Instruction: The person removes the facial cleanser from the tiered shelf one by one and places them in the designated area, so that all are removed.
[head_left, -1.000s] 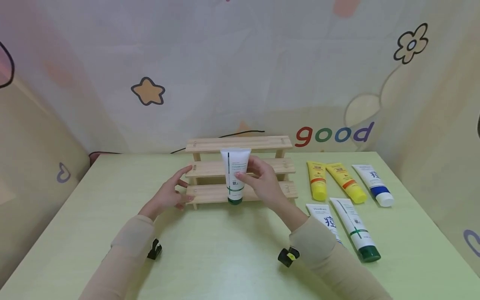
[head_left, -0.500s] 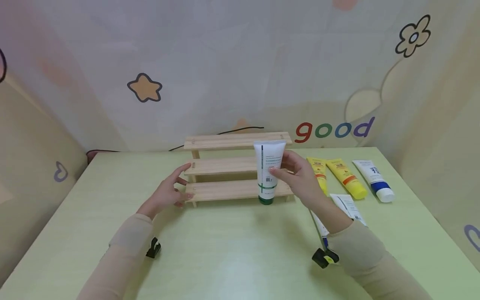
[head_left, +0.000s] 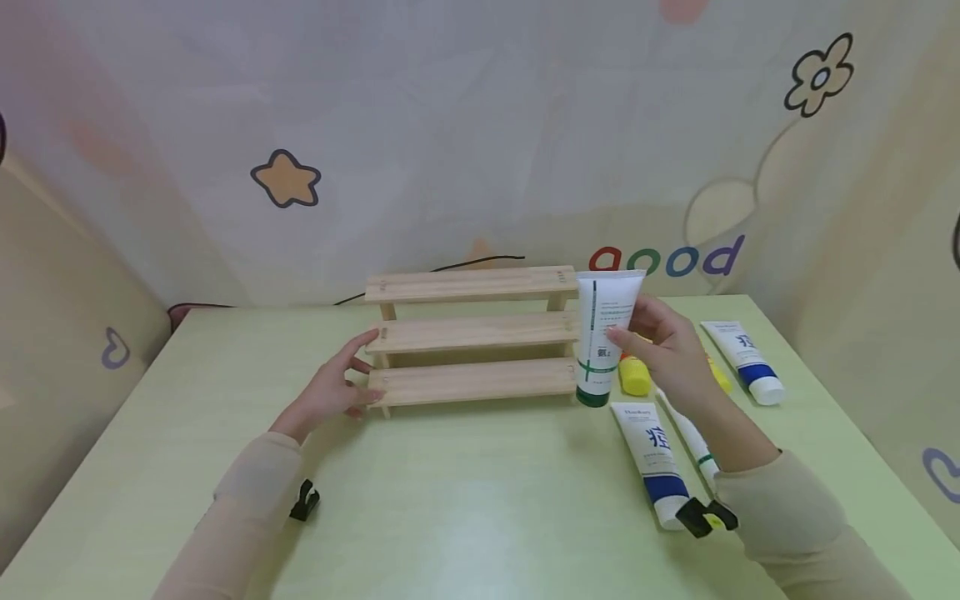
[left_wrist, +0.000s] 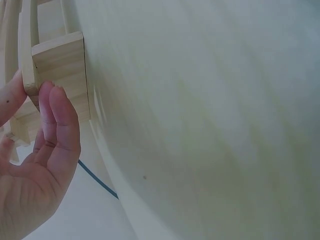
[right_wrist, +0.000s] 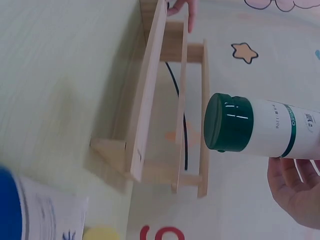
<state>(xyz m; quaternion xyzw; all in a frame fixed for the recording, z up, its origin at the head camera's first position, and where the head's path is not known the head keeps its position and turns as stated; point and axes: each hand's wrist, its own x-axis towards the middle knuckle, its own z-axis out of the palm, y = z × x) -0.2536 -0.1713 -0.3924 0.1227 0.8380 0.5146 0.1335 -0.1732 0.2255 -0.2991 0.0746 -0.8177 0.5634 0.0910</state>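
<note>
My right hand [head_left: 672, 357] holds a white squeeze tube [head_left: 606, 333] with a dark green cap, upright with the cap down, at the right end of the three-tier wooden rack [head_left: 472, 382]. In the right wrist view the green cap [right_wrist: 230, 122] points toward the rack, apart from it. My left hand [head_left: 330, 387] grips the rack's left end. Its thumb and fingers [left_wrist: 62, 117] pinch the end of a shelf board [left_wrist: 28, 55] in the left wrist view. All three shelves bear nothing.
Right of the rack lie two white tubes with blue bands, one near [head_left: 651, 458] and one far [head_left: 744, 362]. A white tube with a green stripe [head_left: 693, 437] and two yellow tubes, one showing its cap [head_left: 635, 377], are partly hidden by my right arm. A patterned curtain [head_left: 450, 142] hangs behind.
My right hand has carried the green-capped tube rightward, from in front of the rack's middle to its right end. My left hand keeps its grip on the rack.
</note>
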